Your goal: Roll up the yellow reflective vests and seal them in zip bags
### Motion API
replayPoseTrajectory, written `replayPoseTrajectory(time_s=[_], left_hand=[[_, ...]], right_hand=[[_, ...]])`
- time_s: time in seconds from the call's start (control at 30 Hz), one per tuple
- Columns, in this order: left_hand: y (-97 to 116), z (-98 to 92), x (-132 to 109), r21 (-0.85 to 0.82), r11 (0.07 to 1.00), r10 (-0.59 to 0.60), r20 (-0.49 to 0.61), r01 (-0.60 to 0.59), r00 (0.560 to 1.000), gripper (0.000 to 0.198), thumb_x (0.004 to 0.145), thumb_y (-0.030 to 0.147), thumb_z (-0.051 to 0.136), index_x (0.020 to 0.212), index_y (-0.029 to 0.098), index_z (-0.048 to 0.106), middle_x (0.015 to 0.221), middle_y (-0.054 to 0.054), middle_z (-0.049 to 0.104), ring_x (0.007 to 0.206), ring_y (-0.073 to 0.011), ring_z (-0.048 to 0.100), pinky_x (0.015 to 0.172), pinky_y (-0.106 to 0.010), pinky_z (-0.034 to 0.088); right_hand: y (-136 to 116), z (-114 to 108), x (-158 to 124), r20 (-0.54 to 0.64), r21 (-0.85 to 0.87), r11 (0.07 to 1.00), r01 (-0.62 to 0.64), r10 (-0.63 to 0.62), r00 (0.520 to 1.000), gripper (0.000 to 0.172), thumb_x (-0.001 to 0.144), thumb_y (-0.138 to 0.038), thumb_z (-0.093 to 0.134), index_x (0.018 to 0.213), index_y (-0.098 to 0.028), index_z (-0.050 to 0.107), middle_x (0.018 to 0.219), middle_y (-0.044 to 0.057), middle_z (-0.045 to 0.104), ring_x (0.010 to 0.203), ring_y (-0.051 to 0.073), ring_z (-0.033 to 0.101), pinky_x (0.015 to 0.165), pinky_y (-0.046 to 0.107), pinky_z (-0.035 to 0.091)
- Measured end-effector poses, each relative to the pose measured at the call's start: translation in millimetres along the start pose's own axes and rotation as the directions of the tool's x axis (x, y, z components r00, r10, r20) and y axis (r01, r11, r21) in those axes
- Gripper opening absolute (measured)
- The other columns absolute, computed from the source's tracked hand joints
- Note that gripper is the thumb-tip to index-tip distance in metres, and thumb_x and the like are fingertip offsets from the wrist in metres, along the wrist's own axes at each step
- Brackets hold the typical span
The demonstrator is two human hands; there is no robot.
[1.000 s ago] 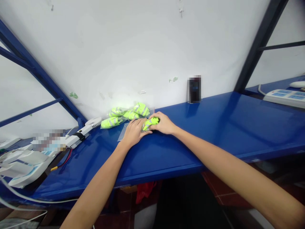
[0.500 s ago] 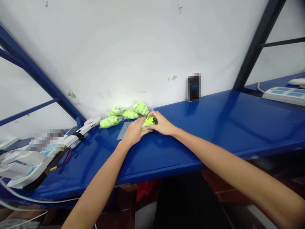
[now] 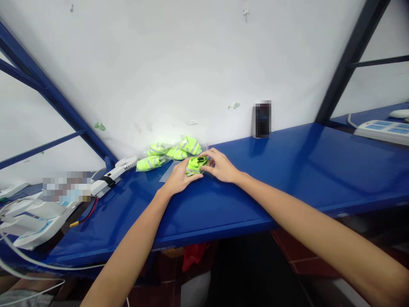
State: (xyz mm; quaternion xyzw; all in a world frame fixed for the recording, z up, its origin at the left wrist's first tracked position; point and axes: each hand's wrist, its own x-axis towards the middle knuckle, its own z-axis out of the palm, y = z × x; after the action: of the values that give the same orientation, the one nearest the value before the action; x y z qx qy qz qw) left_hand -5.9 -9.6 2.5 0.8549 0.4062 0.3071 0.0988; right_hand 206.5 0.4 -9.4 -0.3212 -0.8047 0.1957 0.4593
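A rolled neon-yellow reflective vest with grey stripes rests on the blue table, its coiled end turned up toward me. My left hand is wrapped around the roll's left side, thumb along its near edge. At its right end, my right hand curves its fingers and thumb around the roll. A clear plastic bag lies flat, partly under my left hand. Several more yellow rolls in clear bags are piled behind it against the wall.
Left of the bagged rolls lies a white handheld fan. Farther left are white devices with cables and a yellow-tipped red wire. A blurred dark box stands by the wall. A power strip sits at far right.
The roll has turned so more of its coiled end faces up. My right fingers have loosened and shifted slightly right. The view has moved a little.
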Motion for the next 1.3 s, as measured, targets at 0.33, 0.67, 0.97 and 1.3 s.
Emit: replayPoseTrajectory(time_s=[0.33, 0.67, 0.97, 1.3], left_hand=[[3.1, 2.0, 0.0, -0.023, 1.0, -0.013, -0.078, 0.011, 0.997, 0.058, 0.076, 0.051, 0.07, 0.122, 0.018, 0.056, 0.112, -0.007, 0.068, 0.099, -0.0231, 0.065, 0.089, -0.034, 0.049], [1.9, 4.9, 3.5, -0.067, 0.997, -0.039, -0.13, 0.031, 0.991, 0.05, 0.084, 0.054, 0.06, 0.119, 0.018, 0.059, 0.11, -0.007, 0.069, 0.098, -0.0238, 0.065, 0.089, -0.035, 0.048], [6.1, -0.6, 2.0, 0.009, 1.0, -0.018, -0.134, 0.019, 0.991, 0.042, 0.089, 0.051, 0.055, 0.116, 0.021, 0.062, 0.116, -0.008, 0.069, 0.105, -0.0256, 0.065, 0.094, -0.039, 0.048], [25.3, 5.2, 0.1, 0.169, 0.959, 0.234, -0.025, -0.227, 0.972, 0.052, 0.087, 0.058, 0.052, 0.123, 0.022, 0.058, 0.125, -0.01, 0.065, 0.118, -0.0266, 0.059, 0.102, -0.041, 0.044]], right_hand=[[-7.3, 11.3, -2.8, -0.068, 0.069, 0.997, -0.033, 0.038, 0.997, 0.03, 0.08, -0.024, 0.069, 0.108, -0.019, 0.06, 0.104, 0.005, 0.054, 0.071, 0.013, 0.062, 0.077, 0.034, 0.056], [-8.9, 8.2, -2.6, 0.007, 0.102, 0.993, -0.062, 0.062, 0.998, 0.032, 0.08, -0.025, 0.067, 0.11, -0.019, 0.058, 0.113, 0.008, 0.049, 0.079, 0.015, 0.062, 0.08, 0.036, 0.056], [-17.8, 9.1, -3.6, 0.228, -0.186, 0.967, 0.173, -0.129, 0.965, 0.023, 0.078, -0.02, 0.063, 0.101, -0.017, 0.06, 0.099, 0.007, 0.062, 0.091, 0.023, 0.058, 0.083, 0.039, 0.048], [-13.6, 21.0, -6.5, 0.346, -0.215, 0.943, 0.253, -0.169, 0.923, 0.027, 0.081, -0.007, 0.049, 0.101, -0.017, 0.064, 0.105, 0.01, 0.068, 0.098, 0.024, 0.063, 0.087, 0.037, 0.05]])
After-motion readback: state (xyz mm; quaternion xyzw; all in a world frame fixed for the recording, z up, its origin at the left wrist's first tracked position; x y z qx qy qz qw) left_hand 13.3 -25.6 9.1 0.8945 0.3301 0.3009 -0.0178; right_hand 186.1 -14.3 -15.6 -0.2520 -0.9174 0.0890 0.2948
